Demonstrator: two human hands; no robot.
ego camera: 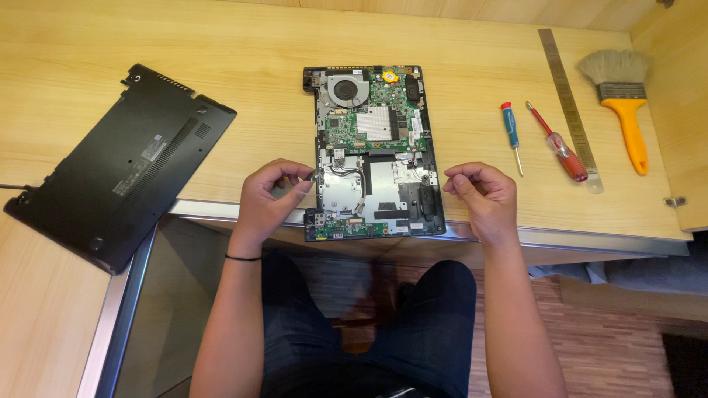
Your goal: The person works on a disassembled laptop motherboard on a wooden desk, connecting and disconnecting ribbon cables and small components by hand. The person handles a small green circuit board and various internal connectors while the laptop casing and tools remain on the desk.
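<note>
An opened laptop base (pixel 372 151) lies on the wooden desk (pixel 243 66), its green circuit board, fan and metal plates showing. My left hand (pixel 271 197) rests at its left edge with fingers curled, fingertips pinched near the edge of the silver plate; whether it holds something small I cannot tell. My right hand (pixel 479 193) sits at the laptop's right edge, fingers curled in a loose fist with nothing visible in it.
The removed black bottom cover (pixel 122 166) lies at the left. To the right lie a blue-handled screwdriver (pixel 511 133), a red-handled screwdriver (pixel 560 147), a steel ruler (pixel 569 103) and a yellow-handled brush (pixel 623 96). The desk's front edge runs just under my hands.
</note>
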